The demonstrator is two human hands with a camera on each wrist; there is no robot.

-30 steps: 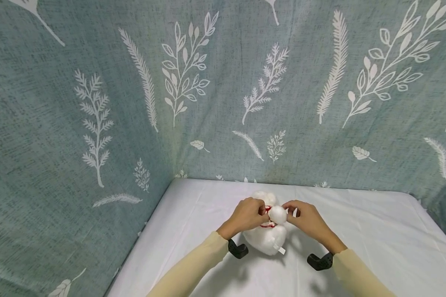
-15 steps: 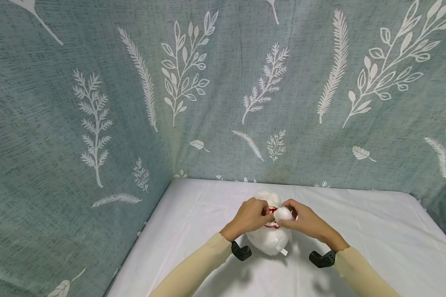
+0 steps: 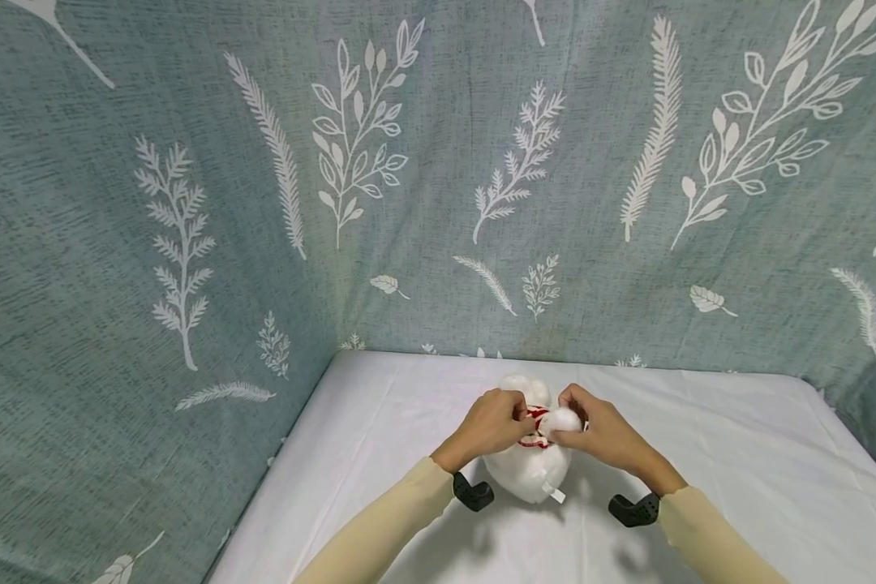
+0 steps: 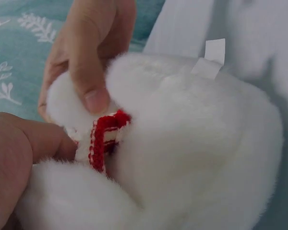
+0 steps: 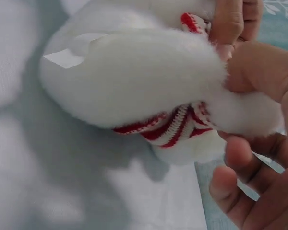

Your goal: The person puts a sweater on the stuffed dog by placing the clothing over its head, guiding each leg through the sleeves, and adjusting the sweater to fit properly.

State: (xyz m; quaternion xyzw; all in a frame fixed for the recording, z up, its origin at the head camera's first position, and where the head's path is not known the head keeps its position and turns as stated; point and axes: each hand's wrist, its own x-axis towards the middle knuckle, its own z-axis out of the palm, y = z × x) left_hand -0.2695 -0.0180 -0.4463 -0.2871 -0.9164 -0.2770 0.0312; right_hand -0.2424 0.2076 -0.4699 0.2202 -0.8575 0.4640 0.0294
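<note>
A white fluffy stuffed toy (image 3: 523, 473) wears a red-and-white striped knitted garment (image 5: 175, 127) and rests on the white-covered table. My left hand (image 3: 491, 423) pinches the garment's edge, whose red trim (image 4: 100, 139) shows in the left wrist view. Opposite it, my right hand (image 3: 607, 434) grips a rounded white limb (image 3: 560, 420) of the toy between thumb and fingers. In the right wrist view this limb (image 5: 249, 113) sticks out of the striped knit, with two of my fingers lying apart below it. The toy's face is not visible.
The white sheet (image 3: 730, 454) covers the table. A white tag (image 3: 553, 491) hangs from the toy. Behind and to the left hangs a blue-green leaf-patterned curtain (image 3: 438, 186). A black device (image 3: 633, 511) is worn at each wrist.
The right hand has shifted its hold onto the limb and drawn it slightly right. The left hand and the toy have moved a little to the right, too.
</note>
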